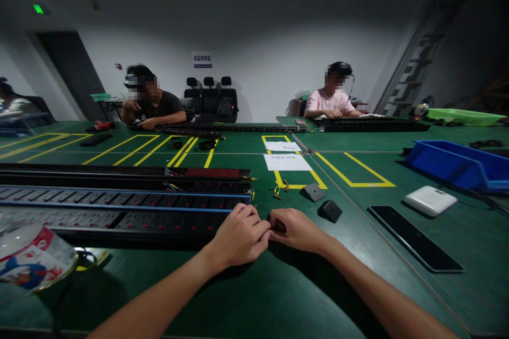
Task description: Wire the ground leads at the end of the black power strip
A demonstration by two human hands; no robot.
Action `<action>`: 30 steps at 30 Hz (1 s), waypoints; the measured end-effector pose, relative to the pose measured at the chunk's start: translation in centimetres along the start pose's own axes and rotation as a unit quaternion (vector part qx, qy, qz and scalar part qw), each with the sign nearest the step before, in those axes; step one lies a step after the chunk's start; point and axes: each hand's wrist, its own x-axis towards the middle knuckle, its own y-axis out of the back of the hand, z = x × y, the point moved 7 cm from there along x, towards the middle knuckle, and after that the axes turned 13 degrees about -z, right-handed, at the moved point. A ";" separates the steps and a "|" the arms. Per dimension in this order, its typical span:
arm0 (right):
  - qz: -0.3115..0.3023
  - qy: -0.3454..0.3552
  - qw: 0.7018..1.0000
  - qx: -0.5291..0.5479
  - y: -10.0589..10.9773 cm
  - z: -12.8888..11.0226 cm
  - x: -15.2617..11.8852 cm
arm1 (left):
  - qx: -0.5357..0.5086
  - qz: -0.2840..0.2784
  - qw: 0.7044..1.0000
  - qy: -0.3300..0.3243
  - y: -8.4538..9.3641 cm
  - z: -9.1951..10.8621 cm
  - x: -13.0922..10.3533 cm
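Long black power strips (159, 221) with rows of sockets and small red lights lie side by side on the green table. My left hand (243, 234) is closed over the right end of the nearest strip. Close against it, my right hand (296, 230) has its fingers curled in a pinch, the fingertips of both hands meeting. A dark patch shows inside the right fingers; whether it is a part or shadow I cannot tell. Beyond the right hand lie two black block-shaped pieces, one (313, 192) behind the other (330, 211). Small yellow-green wires (277, 190) lie near the strips' ends.
To the right are a dark phone-like slab (415, 238), a white box (430, 201) and a blue bin (457, 167). A printed tub (35, 259) stands at the left front. White papers (288, 162) lie ahead. Two people (161, 100) (332, 98) sit across the table.
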 end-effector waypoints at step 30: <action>-0.011 -0.011 1.000 0.008 -0.4 0.7 0.2 | 0.022 0.008 0.999 0.049 0.1 0.0 -0.1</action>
